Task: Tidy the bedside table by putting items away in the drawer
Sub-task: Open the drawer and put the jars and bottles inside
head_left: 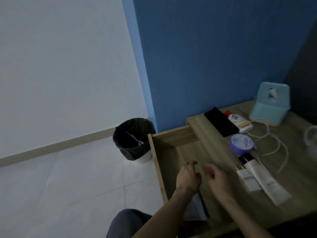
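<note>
Black-lined bin (133,140) by blue wall (205,57)

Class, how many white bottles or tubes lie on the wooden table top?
2. The white red-capped bottle lies at the back beside a flat black case; the white black-capped tube lies in front, by a round purple tin. More may be off-frame.

The drawer (171,134) is seen pulled out, with the left hand (187,177) and right hand (217,179) held over it, fingers loosely curled. On the tabletop (298,134) are laid a black case (221,121), a white bottle (240,121), a purple tin (242,144), a white tube (262,177) and a cable (258,120). A teal tissue box (272,103) is stood behind. A lined bin (133,138) is set on the floor.
</note>
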